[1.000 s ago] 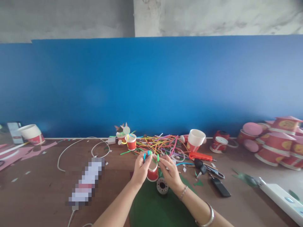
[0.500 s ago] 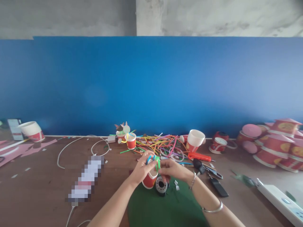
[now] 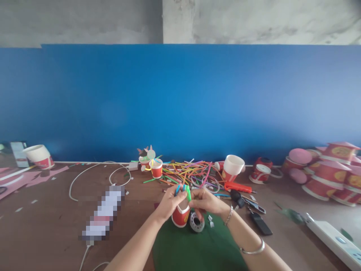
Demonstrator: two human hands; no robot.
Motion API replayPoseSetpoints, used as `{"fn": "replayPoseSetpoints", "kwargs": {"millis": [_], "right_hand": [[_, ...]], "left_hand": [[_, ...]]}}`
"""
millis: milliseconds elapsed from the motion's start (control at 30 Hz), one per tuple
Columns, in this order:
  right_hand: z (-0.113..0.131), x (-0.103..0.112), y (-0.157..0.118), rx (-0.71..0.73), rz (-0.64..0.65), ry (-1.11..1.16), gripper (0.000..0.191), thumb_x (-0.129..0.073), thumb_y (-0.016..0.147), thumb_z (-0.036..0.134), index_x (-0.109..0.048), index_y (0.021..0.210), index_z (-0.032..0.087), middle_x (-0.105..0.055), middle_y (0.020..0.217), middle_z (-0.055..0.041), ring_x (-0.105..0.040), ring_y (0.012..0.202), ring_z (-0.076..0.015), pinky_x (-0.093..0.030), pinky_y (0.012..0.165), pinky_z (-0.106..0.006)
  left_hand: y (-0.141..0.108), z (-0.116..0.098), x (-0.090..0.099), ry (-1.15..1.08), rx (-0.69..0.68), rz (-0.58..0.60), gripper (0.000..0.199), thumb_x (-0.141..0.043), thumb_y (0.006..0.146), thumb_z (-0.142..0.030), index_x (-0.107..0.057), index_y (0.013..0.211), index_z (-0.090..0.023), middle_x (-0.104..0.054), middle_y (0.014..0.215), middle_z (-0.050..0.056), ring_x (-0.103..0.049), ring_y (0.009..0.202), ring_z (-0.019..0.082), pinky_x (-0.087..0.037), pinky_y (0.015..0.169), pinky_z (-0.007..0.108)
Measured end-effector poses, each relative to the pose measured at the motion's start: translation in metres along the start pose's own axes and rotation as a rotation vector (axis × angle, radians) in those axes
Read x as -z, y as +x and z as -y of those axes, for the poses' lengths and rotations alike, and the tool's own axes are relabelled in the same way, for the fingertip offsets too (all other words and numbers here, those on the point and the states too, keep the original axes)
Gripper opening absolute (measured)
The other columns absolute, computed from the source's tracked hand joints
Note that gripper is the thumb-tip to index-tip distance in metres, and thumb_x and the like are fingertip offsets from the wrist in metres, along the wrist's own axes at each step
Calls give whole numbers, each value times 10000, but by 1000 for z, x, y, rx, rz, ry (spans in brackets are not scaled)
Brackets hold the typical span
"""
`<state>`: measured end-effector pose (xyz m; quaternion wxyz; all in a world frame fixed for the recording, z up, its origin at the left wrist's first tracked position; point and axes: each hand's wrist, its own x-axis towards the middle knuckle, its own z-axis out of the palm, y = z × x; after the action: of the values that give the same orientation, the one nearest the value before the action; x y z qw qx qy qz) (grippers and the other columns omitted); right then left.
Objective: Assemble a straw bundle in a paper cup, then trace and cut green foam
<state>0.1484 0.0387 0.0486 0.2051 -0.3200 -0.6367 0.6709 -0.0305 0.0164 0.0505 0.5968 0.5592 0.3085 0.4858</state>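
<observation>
A red and white paper cup [image 3: 180, 218] stands over the edge of a dark green sheet [image 3: 194, 250], its rim partly hidden by my fingers. My left hand [image 3: 169, 202] is closed on the cup's far rim, beside a bent blue strip [image 3: 178, 189]. With fingertips together, my right hand [image 3: 207, 202] pinches a bright green strip [image 3: 188, 192] at the right side of the rim. Just under the right fingers, a grey ring-shaped roll [image 3: 196, 223] touches or nearly touches the cup; small white scraps [image 3: 211, 223] lie beside it.
Behind the hands lies a pile of coloured strips [image 3: 186, 169], with a white-topped cup [image 3: 232, 167] and a red-handled tool [image 3: 238, 187] to its right. Keys [image 3: 237, 198], a power strip [image 3: 335, 241], stacked red cups [image 3: 324, 177] and a blurred phone-like object [image 3: 103, 212] also occupy the table.
The paper cup and the grey roll have shifted slightly to the right. Both hands stay at the rim, and the green strip stands a little straighter.
</observation>
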Motion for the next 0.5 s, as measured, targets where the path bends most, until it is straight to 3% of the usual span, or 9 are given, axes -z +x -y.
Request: {"fn": "replayPoseSetpoints", "kwargs": {"millis": [133, 300, 500], "right_hand": [[-1, 1, 1, -5, 33, 2, 338, -703, 706, 406, -557, 836, 131, -636, 480, 24, -544, 343, -94, -370, 342, -162], [0, -1, -2, -51, 118, 8, 339, -663, 741, 436, -535, 860, 144, -586, 418, 55, -507, 295, -87, -274, 292, -136], [-4, -4, 0, -15, 78, 18, 339, -646, 750, 452, -519, 838, 151, -515, 351, 91, -449, 243, -72, -226, 269, -131]], "left_hand": [[0, 2, 2, -59, 13, -30, 267, -652, 745, -409, -581, 758, -152, -538, 689, -10, -465, 635, 114, -375, 638, 234], [-1, 1, 0, -90, 52, 2, 285, -685, 710, -414, -580, 717, -149, -530, 658, -16, -460, 607, 106, -367, 619, 224], [-1, 2, 0, -153, 57, -21, 274, -706, 693, -396, -580, 705, -153, -525, 641, -24, -460, 595, 102, -355, 610, 226]]}}
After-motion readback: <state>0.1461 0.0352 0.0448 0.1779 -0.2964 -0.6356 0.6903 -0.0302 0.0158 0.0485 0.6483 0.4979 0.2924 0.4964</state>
